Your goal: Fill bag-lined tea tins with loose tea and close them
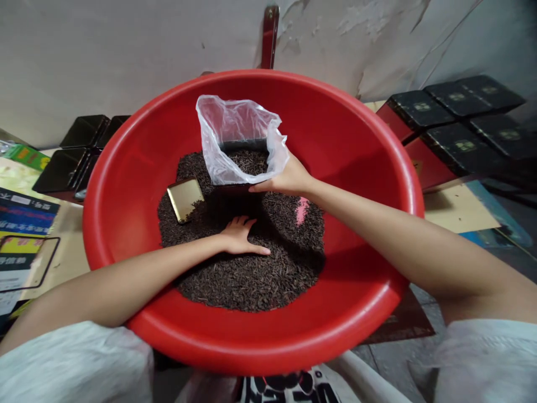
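Note:
A large red plastic basin (pixel 268 344) holds a heap of dark loose tea leaves (pixel 247 282). My right hand (pixel 289 176) grips the side of a dark tin lined with a clear plastic bag (pixel 239 117), its fingers partly hidden beneath and behind it. The bag's mouth stands wide, and tea leaves show inside the tin. Below it, my left hand (pixel 241 235) lies palm down on the heap, thumb and fingers spread. To its left, a gold-coloured metal lid or scoop (pixel 184 200) is partly sunk in the leaves. A pink patch (pixel 302 210) shows through the heap at the right.
Several black-topped red tins (pixel 448 140) stand right of the basin. More dark tins (pixel 79 140) are on the left, near a green packet (pixel 27 157) and printed sheets (pixel 25 224). Behind the basin rises a wall with peeling paint (pixel 126 50).

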A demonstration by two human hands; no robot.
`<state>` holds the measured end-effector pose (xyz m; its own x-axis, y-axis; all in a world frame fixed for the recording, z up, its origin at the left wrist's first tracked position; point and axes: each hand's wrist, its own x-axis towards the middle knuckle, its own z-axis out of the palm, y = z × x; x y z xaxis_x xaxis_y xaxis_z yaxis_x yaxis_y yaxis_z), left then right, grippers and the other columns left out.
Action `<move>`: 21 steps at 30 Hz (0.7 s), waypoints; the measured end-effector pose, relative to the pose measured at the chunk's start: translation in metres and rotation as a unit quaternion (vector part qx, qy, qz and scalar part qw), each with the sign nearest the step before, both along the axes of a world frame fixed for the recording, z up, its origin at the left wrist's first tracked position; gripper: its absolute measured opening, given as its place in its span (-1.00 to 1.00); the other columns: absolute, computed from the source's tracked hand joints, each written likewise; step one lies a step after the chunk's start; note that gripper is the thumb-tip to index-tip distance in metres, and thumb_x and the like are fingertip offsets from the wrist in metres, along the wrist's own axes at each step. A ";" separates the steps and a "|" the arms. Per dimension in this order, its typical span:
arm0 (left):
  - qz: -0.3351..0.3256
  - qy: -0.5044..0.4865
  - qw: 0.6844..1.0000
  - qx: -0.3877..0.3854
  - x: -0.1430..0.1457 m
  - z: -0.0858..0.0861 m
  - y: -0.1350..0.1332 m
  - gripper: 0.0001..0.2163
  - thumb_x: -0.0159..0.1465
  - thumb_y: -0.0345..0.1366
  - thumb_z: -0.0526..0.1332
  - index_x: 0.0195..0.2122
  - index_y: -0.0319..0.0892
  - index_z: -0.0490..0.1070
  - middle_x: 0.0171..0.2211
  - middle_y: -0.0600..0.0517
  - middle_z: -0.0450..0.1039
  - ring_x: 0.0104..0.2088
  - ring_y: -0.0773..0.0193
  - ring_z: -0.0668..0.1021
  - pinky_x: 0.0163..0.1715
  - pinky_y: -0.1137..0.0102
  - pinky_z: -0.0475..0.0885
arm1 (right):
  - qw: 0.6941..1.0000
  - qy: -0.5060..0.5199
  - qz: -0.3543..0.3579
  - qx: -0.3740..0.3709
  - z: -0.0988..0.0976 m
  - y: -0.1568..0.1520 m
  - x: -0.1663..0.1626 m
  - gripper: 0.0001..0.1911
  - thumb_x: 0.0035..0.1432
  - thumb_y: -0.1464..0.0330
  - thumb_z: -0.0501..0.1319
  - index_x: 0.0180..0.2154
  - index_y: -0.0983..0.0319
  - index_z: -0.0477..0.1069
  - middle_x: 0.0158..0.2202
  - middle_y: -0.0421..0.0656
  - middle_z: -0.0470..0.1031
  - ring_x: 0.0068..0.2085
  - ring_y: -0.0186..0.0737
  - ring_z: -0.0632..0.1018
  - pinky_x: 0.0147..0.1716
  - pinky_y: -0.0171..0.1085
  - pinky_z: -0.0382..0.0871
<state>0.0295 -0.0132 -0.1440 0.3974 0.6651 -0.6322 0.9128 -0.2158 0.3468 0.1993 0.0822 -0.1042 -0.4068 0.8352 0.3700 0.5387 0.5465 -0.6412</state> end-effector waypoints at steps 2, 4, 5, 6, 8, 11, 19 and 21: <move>0.013 -0.021 1.000 -0.004 0.000 0.003 0.002 0.03 -0.11 0.30 0.24 0.29 -0.25 0.05 0.31 -0.23 -0.01 0.30 -0.13 0.09 0.24 0.14 0.11 | 1.000 -0.011 0.006 -0.020 0.003 -0.003 0.000 0.29 -0.42 0.12 0.47 0.29 0.27 -0.11 0.29 0.05 0.07 0.29 0.20 0.16 0.28 0.10 0.02; 0.021 -0.029 0.999 -0.007 0.003 0.006 0.001 0.04 -0.17 0.26 0.30 0.25 -0.30 0.12 0.26 -0.24 0.12 0.24 -0.11 0.22 0.21 0.19 0.18 | 0.999 -0.019 0.011 -0.029 0.007 -0.006 -0.001 0.30 -0.42 0.10 0.47 0.30 0.27 -0.13 0.29 0.05 0.07 0.29 0.21 0.15 0.29 0.11 0.00; 0.027 -0.029 0.999 -0.010 0.005 0.007 0.000 0.05 -0.19 0.25 0.32 0.23 -0.33 0.14 0.22 -0.25 0.18 0.20 -0.12 0.29 0.18 0.20 0.23 | 0.999 -0.023 0.012 -0.031 0.008 -0.007 -0.001 0.31 -0.42 0.08 0.46 0.30 0.26 -0.14 0.29 0.05 0.08 0.30 0.21 0.15 0.29 0.12 -0.01; 0.037 -0.027 0.999 -0.015 0.007 0.007 -0.002 0.04 -0.20 0.24 0.33 0.21 -0.35 0.15 0.19 -0.26 0.24 0.15 -0.12 0.35 0.13 0.20 0.29 | 0.999 -0.026 0.012 -0.030 0.009 -0.008 -0.001 0.30 -0.41 0.06 0.45 0.31 0.25 -0.14 0.29 0.05 0.08 0.30 0.21 0.15 0.29 0.12 -0.01; 0.063 -0.014 0.997 -0.034 0.012 0.008 -0.005 -0.03 -0.15 0.24 0.31 0.17 -0.36 0.20 0.13 -0.25 0.33 0.07 -0.11 0.44 0.03 0.23 0.38 | 0.999 -0.037 0.017 -0.026 0.009 -0.008 -0.001 0.30 -0.40 0.04 0.44 0.31 0.25 -0.14 0.29 0.05 0.07 0.30 0.21 0.15 0.28 0.11 0.00; 0.090 0.003 0.994 -0.060 0.018 0.015 -0.009 -0.29 -0.04 0.15 0.28 0.02 -0.27 0.38 0.01 -0.16 0.47 -0.04 -0.02 0.53 -0.14 0.34 0.43 | 0.998 -0.052 0.033 -0.016 0.006 -0.004 0.002 0.29 -0.39 0.01 0.43 0.30 0.25 -0.12 0.31 0.06 0.04 0.30 0.21 0.15 0.28 0.10 0.02; -0.006 -0.104 0.994 -0.029 0.026 0.075 -0.007 -0.81 0.03 -0.15 0.26 -0.42 -0.16 0.44 -0.48 0.11 0.50 -0.45 0.29 0.52 -0.49 0.48 0.31 | 0.979 -0.098 0.175 0.035 0.009 0.005 0.010 0.05 -0.27 0.02 0.38 0.22 0.20 0.05 0.26 0.05 0.14 0.26 0.15 0.24 0.23 0.05 0.14; -0.028 -0.154 0.987 -0.027 0.024 0.091 -0.009 -0.85 0.04 -0.19 0.26 -0.45 -0.15 0.42 -0.51 0.15 0.47 -0.47 0.32 0.50 -0.46 0.49 0.32 | 0.976 -0.103 0.184 0.045 0.012 0.001 0.008 -0.02 -0.22 0.06 0.37 0.21 0.18 0.06 0.24 0.05 0.18 0.24 0.14 0.27 0.21 0.05 0.18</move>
